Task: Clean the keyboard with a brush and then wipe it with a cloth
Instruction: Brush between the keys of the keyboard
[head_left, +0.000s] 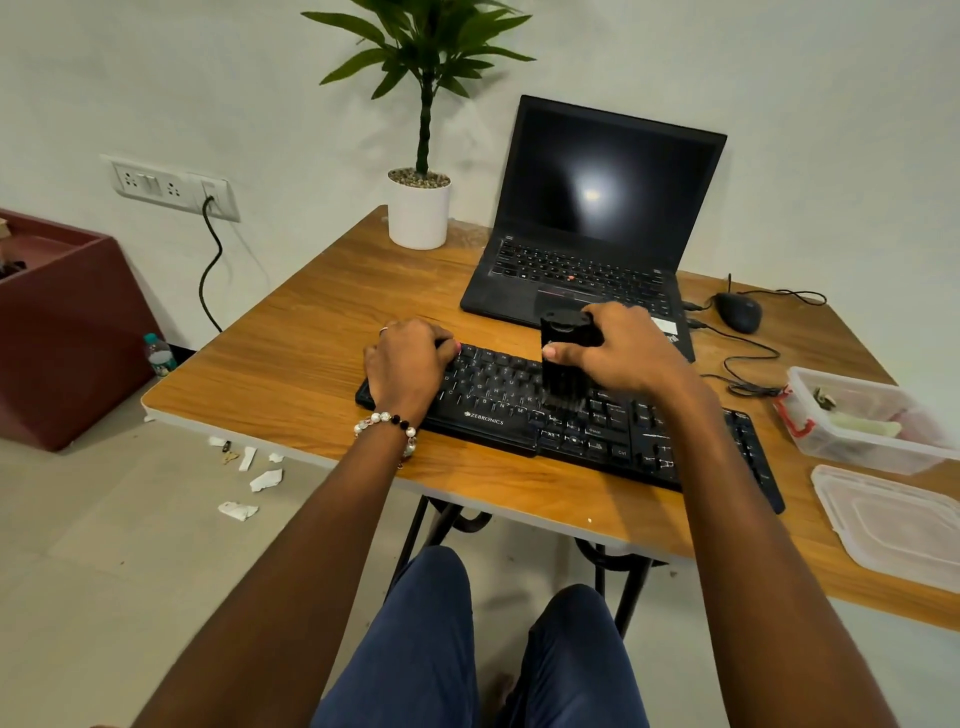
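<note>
One keyboard (519, 410) lies across the near middle of the tabletop (311, 332), its near edge close to the tabletop's near rim and its right end running toward the plastic lid (893, 525). The brush (563, 364) stands upright on the keys near the middle, bristles down, gripped by the right hand (623, 348) with fingers curled round its black body and thumb pressed on the near face. The left hand (410, 358) rests on the keyboard's left end, fingers bent over the far edge, seemingly steadying it.

Several things could go wrong from here, in my judgement. Pressing hard with the bristles could catch a keycap and lift it. If the left hand lets go, a firm stroke could slide the keyboard toward the near rim, since it sits close to it. A long stroke to the far side could knock the laptop (587, 249) just behind. Swept dust may fall into the open plastic box (857, 415) at the right, or onto the mouse cable (748, 364) beside the keyboard's far right end. No cloth can be clearly made out.
</note>
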